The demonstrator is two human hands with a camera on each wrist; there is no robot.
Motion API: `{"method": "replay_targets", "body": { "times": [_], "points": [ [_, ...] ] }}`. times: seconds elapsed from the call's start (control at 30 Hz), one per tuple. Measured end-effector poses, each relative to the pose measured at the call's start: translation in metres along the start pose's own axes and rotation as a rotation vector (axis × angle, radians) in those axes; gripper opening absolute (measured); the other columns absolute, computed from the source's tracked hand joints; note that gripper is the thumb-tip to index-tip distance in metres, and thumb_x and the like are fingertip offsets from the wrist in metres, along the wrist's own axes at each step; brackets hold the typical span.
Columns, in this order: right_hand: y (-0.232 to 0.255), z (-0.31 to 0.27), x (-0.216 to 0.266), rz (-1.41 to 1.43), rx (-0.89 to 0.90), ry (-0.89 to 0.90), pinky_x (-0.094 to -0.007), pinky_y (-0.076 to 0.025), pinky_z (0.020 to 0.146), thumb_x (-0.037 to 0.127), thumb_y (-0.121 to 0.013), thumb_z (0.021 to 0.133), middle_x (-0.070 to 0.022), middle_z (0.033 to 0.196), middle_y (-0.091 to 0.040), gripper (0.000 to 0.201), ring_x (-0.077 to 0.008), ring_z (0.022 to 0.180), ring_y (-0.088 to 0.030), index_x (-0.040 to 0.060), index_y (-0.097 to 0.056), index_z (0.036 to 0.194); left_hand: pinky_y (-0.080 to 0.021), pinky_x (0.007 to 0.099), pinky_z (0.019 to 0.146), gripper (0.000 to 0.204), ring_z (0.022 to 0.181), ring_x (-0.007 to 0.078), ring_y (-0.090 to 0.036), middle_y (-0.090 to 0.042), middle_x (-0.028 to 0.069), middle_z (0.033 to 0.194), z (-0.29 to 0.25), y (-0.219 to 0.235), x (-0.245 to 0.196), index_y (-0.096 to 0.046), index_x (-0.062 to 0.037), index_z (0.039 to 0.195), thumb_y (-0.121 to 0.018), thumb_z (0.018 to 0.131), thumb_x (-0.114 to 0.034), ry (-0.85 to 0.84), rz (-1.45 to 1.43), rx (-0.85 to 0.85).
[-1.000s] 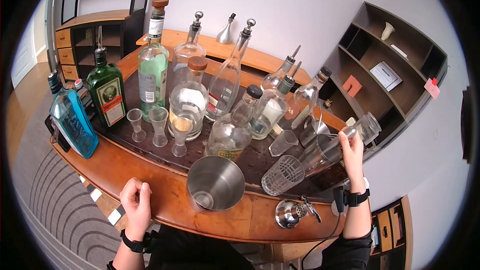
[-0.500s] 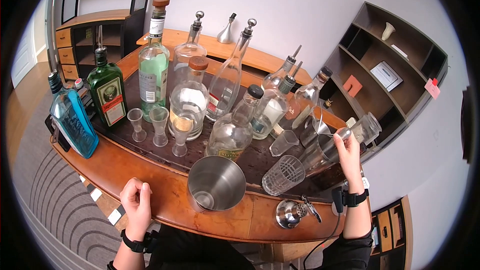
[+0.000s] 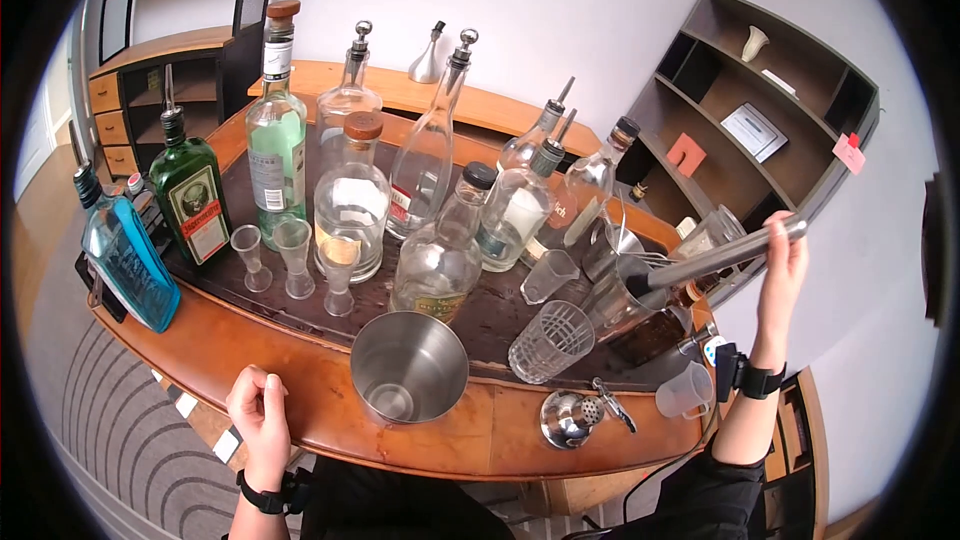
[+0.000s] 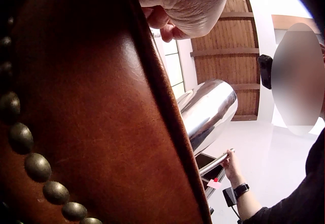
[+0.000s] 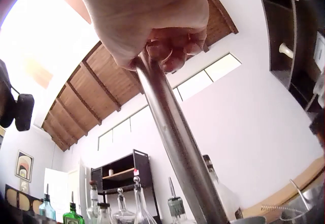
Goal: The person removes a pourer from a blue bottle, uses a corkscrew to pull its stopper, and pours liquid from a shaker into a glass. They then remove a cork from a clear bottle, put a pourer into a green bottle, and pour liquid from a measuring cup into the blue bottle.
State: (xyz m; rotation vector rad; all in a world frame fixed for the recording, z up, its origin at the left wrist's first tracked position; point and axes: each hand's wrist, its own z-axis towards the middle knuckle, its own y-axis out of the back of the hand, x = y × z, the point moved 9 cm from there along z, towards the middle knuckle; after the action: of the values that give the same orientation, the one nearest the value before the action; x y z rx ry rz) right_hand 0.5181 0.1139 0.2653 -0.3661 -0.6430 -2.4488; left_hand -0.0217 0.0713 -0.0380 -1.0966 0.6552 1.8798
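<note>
One rod (image 3: 720,257) (steel, seemingly) slants down leftward, right fingers (image 3: 781,240) gripping it, left fingers (image 3: 246,396) loosely curled.

Left hand (image 3: 259,415) is just idling down low, fingers loosely curled with the thumb alongside them (pretty relaxed, tbh). Right hand (image 3: 787,265) is up higher and well out to the side, fingers curled in a grip, right forearm (image 3: 752,410) slanting up toward it.
</note>
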Motion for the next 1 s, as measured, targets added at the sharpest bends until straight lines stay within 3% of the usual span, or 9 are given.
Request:
{"method": "replay_targets", "body": {
  "times": [0.13, 0.3, 0.4, 0.5, 0.7, 0.83, 1.0],
  "points": [
    [0.023, 0.024, 0.001, 0.063, -0.068, -0.020, -0.0201, -0.036, 0.063, 0.028, -0.055, 0.100, 0.0055, 0.081, -0.052, 0.022, -0.0030, 0.072, -0.045, 0.0068, -0.059, 0.101, -0.031, 0.0256, 0.055, 0.026, 0.060, 0.0097, -0.041, -0.045, 0.0017, 0.065, 0.001, 0.001, -0.001, -0.043, -0.0040, 0.069, -0.055, 0.093, -0.004, -0.017, 0.047, 0.015],
    [0.020, 0.047, -0.003, 0.017, -0.076, 0.007, -0.0213, -0.039, 0.066, 0.028, -0.055, 0.100, 0.0042, 0.084, -0.052, 0.023, -0.0041, 0.075, -0.047, 0.0053, -0.060, 0.100, -0.032, 0.0254, 0.055, 0.026, 0.060, 0.0096, -0.041, -0.046, 0.0015, 0.065, 0.000, 0.001, 0.002, -0.043, -0.0043, 0.070, -0.055, 0.093, -0.003, -0.004, 0.007, 0.013],
    [0.018, 0.056, -0.013, -0.045, -0.171, 0.023, -0.0212, -0.039, 0.066, 0.028, -0.056, 0.100, 0.0035, 0.084, -0.054, 0.022, -0.0045, 0.074, -0.046, 0.0064, -0.060, 0.102, -0.032, 0.0251, 0.055, 0.025, 0.060, 0.0097, -0.042, -0.046, 0.0016, 0.065, 0.000, 0.001, 0.000, -0.043, -0.0042, 0.070, -0.055, 0.093, -0.002, -0.006, -0.011, 0.015],
    [-0.014, 0.063, -0.046, -0.189, -0.064, 0.007, -0.0249, -0.042, 0.066, 0.031, -0.060, 0.097, 0.0008, 0.079, -0.056, 0.028, -0.0082, 0.073, -0.050, 0.0035, -0.061, 0.101, -0.032, 0.0250, 0.056, 0.026, 0.060, 0.0097, -0.042, -0.047, 0.0016, 0.066, 0.000, 0.001, -0.002, -0.043, -0.0041, 0.070, -0.055, 0.093, -0.002, -0.002, -0.010, 0.014],
    [-0.085, 0.042, -0.091, -0.327, 0.174, -0.172, -0.0279, -0.042, 0.062, 0.030, -0.066, 0.092, -0.0027, 0.067, -0.050, 0.029, -0.0098, 0.063, -0.045, 0.0030, -0.057, 0.093, -0.032, 0.0254, 0.055, 0.025, 0.060, 0.0102, -0.042, -0.046, 0.0023, 0.065, 0.000, 0.002, 0.001, -0.043, -0.0037, 0.070, -0.055, 0.092, -0.002, -0.006, 0.005, 0.025],
    [-0.104, 0.039, -0.130, -0.357, 0.216, -0.205, -0.0315, -0.047, 0.060, 0.033, -0.068, 0.089, -0.0067, 0.065, -0.059, 0.032, -0.0153, 0.059, -0.059, 0.0032, -0.060, 0.094, -0.032, 0.0255, 0.055, 0.026, 0.059, 0.0107, -0.041, -0.046, 0.0026, 0.065, 0.000, 0.002, 0.001, -0.043, -0.0035, 0.070, -0.055, 0.092, -0.003, -0.011, 0.029, 0.033],
    [-0.120, 0.030, -0.142, -0.363, 0.290, -0.297, -0.0314, -0.050, 0.064, 0.033, -0.069, 0.087, -0.0092, 0.072, -0.067, 0.032, -0.0170, 0.065, -0.066, 0.0024, -0.063, 0.095, -0.030, 0.0259, 0.054, 0.027, 0.058, 0.0106, -0.039, -0.044, 0.0027, 0.064, -0.001, 0.002, 0.001, -0.042, -0.0032, 0.069, -0.055, 0.092, -0.003, 0.001, -0.001, 0.004]
  ]
}}
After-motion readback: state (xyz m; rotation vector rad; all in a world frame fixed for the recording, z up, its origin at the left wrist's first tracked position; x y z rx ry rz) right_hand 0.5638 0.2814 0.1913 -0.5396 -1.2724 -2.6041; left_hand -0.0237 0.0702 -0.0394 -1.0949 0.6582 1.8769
